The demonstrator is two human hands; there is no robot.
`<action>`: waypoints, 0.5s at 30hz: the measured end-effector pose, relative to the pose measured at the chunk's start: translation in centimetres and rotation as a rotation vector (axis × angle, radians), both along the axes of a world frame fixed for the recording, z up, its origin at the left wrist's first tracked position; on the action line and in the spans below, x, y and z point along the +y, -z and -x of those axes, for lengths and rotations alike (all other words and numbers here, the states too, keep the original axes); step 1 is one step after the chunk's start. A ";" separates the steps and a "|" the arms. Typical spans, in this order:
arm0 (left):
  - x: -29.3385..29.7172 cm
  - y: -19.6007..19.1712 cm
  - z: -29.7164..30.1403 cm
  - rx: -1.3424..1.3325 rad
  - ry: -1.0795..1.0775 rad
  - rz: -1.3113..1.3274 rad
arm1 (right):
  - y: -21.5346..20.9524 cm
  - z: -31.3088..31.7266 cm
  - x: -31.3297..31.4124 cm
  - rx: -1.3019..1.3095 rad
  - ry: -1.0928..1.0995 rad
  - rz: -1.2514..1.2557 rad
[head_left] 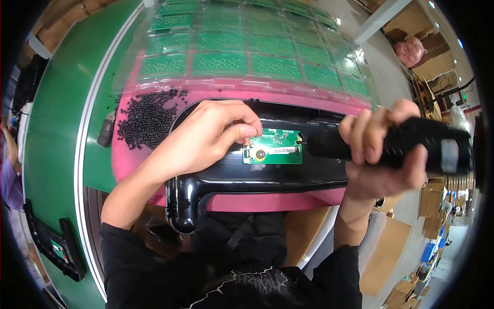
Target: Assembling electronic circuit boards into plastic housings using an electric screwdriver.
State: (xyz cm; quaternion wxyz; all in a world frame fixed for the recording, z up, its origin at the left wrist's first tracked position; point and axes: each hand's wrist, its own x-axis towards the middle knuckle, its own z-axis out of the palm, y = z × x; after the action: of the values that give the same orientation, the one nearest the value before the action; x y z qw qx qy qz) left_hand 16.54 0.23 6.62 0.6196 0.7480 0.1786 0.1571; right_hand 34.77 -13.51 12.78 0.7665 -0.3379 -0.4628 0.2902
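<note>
Your left hand (pixel 218 131), curled, hold unclear, is nearer the green board (pixel 280 142), which lies lengthwise toward your right hand (pixel 371 140), gripping the screwdriver (pixel 419 139).

Head-worn fisheye, looking down, near the pink mat (pixel 252 203)

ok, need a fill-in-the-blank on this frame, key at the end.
The cylindrical black power tool is held in the person's ____.
The left-hand grip is at the upper ____ corner of the rectangular green circuit board.
The glossy black plastic shell under that board rests on a flat mat coloured ____.
The transparent plastic tray lies on the shell's ____ side, near or far.

Missing words: right-hand grip; left; pink; far.
</note>
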 end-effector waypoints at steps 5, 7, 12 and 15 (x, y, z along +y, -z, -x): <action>-0.1 0.0 -0.1 -0.008 0.072 -0.405 | 2.0 -2.4 0.4 -0.118 0.001 0.114; -0.1 0.1 -0.1 0.019 0.086 -0.418 | 2.4 -2.5 0.4 -0.112 -0.008 0.118; -0.1 0.9 -0.1 -0.094 0.097 -0.473 | 2.8 -2.4 0.7 -0.137 0.031 0.143; -0.1 0.9 -0.2 -0.081 0.117 -0.508 | 2.9 -2.6 1.0 -0.137 0.041 0.162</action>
State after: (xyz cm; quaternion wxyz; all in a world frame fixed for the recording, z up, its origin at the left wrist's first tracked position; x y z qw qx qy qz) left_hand 16.71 0.15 5.73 0.4266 0.8818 0.0650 0.1905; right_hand 37.33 -12.53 9.89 0.7089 -0.4274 -0.4821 0.2870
